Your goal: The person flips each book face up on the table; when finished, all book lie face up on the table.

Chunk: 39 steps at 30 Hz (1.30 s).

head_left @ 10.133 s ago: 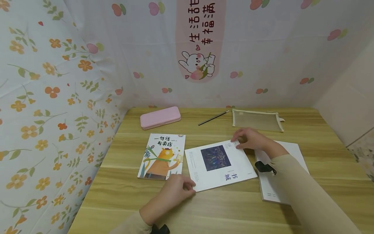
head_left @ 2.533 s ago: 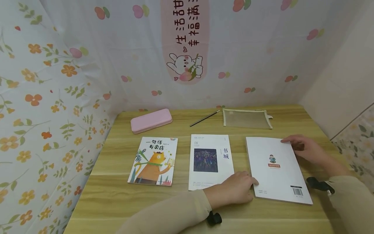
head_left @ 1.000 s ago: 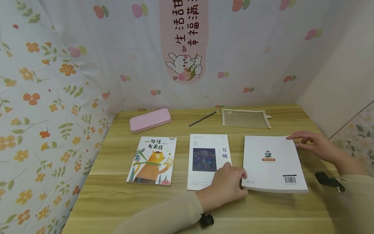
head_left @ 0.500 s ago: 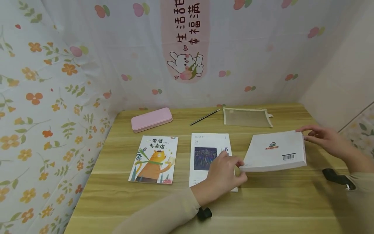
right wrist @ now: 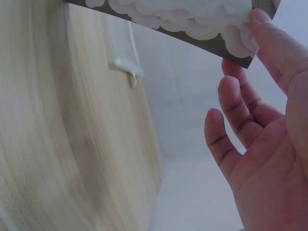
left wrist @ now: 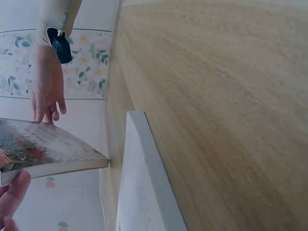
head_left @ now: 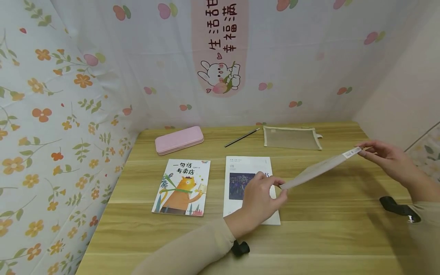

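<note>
A white-backed book (head_left: 317, 168) is held tilted up off the table, seen almost edge-on in the head view. My left hand (head_left: 258, 202) pinches its left corner between thumb and fingers. At the far right corner, my right hand (head_left: 388, 160) grips it; in the right wrist view the thumb lies on a cover with pale, cloud-like shapes (right wrist: 192, 21). The left wrist view shows a colourful, partly blurred cover (left wrist: 43, 144). Under my left hand lies a white magazine (head_left: 249, 164) with a dark picture, partly covered by the hand.
A picture book (head_left: 180, 191) with an orange animal lies to the left. Along the back are a pink pencil case (head_left: 179, 140), a dark pencil (head_left: 242, 137) and a mesh zip pouch (head_left: 292, 138). Patterned cloth (head_left: 165, 68) hangs behind the wooden table (head_left: 326, 236).
Both hands have raised the white book from the table and turned it, so its back cover no longer faces up. Earlier, the magazine was straightened beside the picture book.
</note>
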Each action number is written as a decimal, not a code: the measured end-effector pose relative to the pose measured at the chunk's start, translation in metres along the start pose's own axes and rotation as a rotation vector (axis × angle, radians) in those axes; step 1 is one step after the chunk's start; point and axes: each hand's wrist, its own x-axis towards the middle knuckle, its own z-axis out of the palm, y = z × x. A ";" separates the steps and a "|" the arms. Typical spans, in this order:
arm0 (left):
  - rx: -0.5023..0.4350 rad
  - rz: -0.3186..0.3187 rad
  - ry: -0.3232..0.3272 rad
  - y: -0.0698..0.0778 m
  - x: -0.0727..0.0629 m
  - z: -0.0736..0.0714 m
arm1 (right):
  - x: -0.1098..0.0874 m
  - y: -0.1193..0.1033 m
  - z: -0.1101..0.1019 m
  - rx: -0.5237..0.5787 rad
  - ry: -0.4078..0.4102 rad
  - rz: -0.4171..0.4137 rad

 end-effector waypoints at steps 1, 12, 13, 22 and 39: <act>-0.011 -0.020 0.001 0.000 0.000 -0.001 | 0.000 0.000 0.001 0.008 0.012 0.000; -0.121 -0.095 -0.019 -0.001 0.000 -0.003 | 0.000 -0.005 0.005 0.071 0.108 -0.016; -0.137 -0.094 -0.018 -0.001 0.000 -0.003 | 0.001 -0.005 0.005 0.077 0.112 -0.018; -0.135 -0.090 -0.042 -0.004 -0.002 -0.003 | 0.002 -0.009 0.007 0.102 0.121 -0.058; -0.146 0.007 -0.158 -0.002 -0.006 0.003 | -0.002 0.005 0.020 0.040 0.058 0.010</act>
